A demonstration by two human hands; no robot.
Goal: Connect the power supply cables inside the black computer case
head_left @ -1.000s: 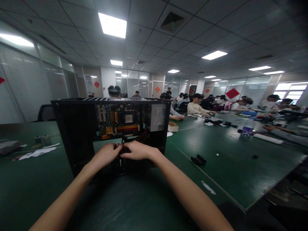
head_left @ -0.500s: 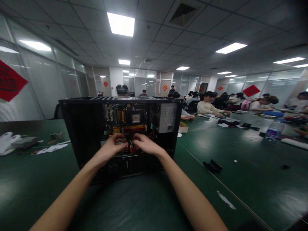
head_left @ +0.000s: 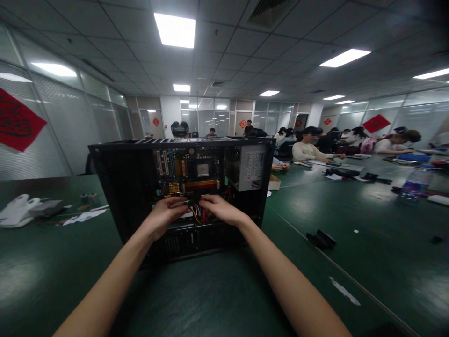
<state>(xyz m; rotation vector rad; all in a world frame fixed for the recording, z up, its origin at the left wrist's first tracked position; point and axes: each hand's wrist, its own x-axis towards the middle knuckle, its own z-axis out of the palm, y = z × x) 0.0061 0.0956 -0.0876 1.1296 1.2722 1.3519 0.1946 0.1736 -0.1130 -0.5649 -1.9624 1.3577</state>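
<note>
While both hands reach into the open computer case, the wire bundle lies between them, just below the motherboard. The left hand and right hand pinch it from either side, equally near; whether they clamp fully I cannot tell.

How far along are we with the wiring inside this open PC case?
Done: the computer case lies open, with motherboard and power supply seated inside. In hand: left hand and right hand both pinch the red and yellow cable bundle below the board. Left: those cables look loose, and the case has no side panel on.
</note>
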